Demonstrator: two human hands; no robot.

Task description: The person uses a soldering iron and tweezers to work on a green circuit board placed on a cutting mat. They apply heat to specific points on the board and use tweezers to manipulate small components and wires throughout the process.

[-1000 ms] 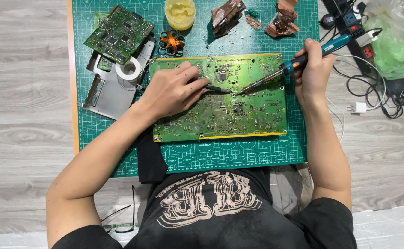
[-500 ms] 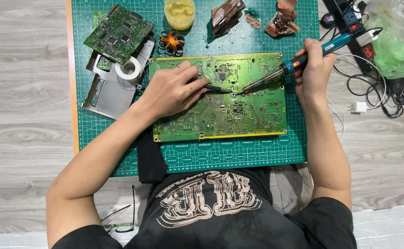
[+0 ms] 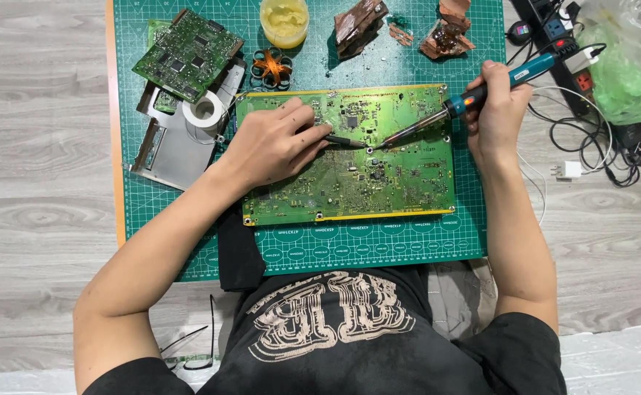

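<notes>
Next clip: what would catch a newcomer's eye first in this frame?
The large green circuit board in the middle of the green cutting mat stands out first. Over it, the right hand holds a teal-handled soldering iron with its tip on the board, meeting the tweezers gripped by the left hand. A smaller circuit board lies tilted at the mat's upper left.

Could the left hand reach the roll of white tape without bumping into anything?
Probably yes. The left hand rests on the big green circuit board, and the white tape roll lies just beside it on the metal plate, with nothing standing between them.
</notes>
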